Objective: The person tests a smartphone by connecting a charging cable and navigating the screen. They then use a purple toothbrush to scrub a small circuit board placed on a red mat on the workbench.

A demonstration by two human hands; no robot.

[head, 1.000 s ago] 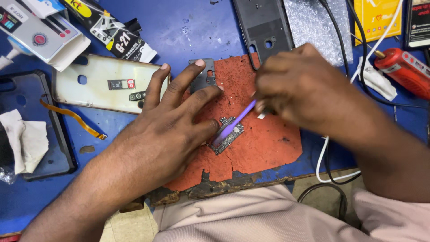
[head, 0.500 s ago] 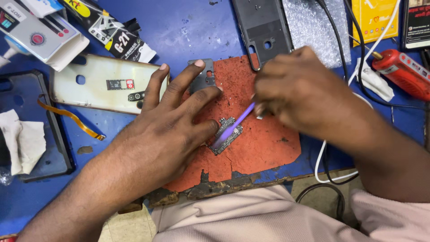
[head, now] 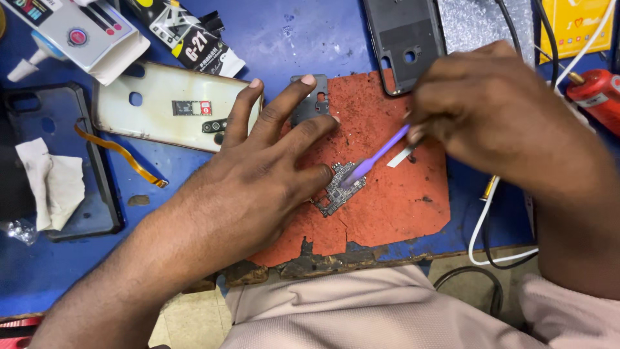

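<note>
**Pinning a bare phone board under a purple brush**

Holding the small circuit board (head: 338,189) flat on the worn red work mat (head: 400,213), the left hand (head: 258,187) lies spread and open, palm down, its thumb tip pressing the board's left edge while the other fingers fan out toward the far side. The right hand (head: 491,123) is closed in a pinch round the far end of a purple brush (head: 374,158), whose head rests on the board's top face.

The board sits near the middle of the mat, just right of the left thumb. It looks thin, light and stiff, crowded with tiny parts, so it would likely slide at a nudge and suffer from bending or hard scraping. Its bare edges seem the safest place to hold it, as the thumb does now.

A pale phone back cover (head: 171,113) lies to the left on the blue bench (head: 310,39), a dark frame (head: 403,42) at the far side, and a white cable (head: 481,226) runs to the right.
</note>
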